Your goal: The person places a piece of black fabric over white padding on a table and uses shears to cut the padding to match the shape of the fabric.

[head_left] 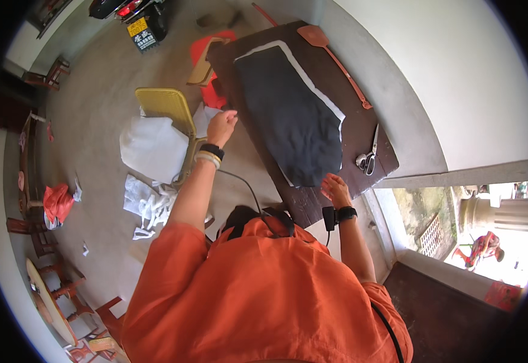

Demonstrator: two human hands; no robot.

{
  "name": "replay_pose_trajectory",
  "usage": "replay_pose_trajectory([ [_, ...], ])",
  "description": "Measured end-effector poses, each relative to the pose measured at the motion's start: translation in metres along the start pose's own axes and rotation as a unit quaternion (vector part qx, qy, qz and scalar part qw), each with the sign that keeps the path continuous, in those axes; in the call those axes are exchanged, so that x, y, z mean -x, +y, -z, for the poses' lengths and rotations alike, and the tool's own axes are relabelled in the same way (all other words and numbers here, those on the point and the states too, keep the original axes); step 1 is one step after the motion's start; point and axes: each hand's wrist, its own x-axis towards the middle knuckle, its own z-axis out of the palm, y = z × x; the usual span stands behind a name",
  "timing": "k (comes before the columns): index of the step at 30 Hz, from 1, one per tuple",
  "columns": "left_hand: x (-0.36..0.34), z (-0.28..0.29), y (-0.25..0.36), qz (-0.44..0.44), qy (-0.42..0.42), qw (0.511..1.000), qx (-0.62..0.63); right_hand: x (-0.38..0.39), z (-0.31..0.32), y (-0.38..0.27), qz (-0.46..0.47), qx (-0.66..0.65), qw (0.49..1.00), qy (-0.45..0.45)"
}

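Note:
A dark grey piece of cloth lies flat on the brown wooden table in front of me, with a white layer showing along its far and right edges. My left hand hovers off the table's left edge, its fingers curled in and nothing visible in them. Beside the cloth's near right corner is my right hand, fingers slightly apart and holding nothing I can see; whether it touches the cloth is unclear. A pair of scissors rests near the table's right edge.
A red fly swatter lies along the table's far right side. Left of the table, a yellow chair bears white sheets; white scraps lie beneath. A red stool with cardboard stands beyond. A motorcycle is parked farther off.

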Motion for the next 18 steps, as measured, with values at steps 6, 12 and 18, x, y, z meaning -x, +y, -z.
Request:
replay_pose_trajectory([
  [6, -0.111, -0.018, 0.032, -0.024, -0.057, 0.994, -0.093, -0.017, -0.002, 0.001, 0.006, 0.036, 0.994, 0.099],
  [12, -0.221, -0.062, 0.014, -0.022, -0.086, 0.975, -0.202, -0.022, -0.013, 0.031, -0.028, 0.038, 0.97, 0.239],
  [18, -0.29, -0.087, 0.019, -0.035, -0.139, 0.955, -0.26, -0.011, -0.018, 0.066, -0.086, -0.057, 0.938, 0.33],
])
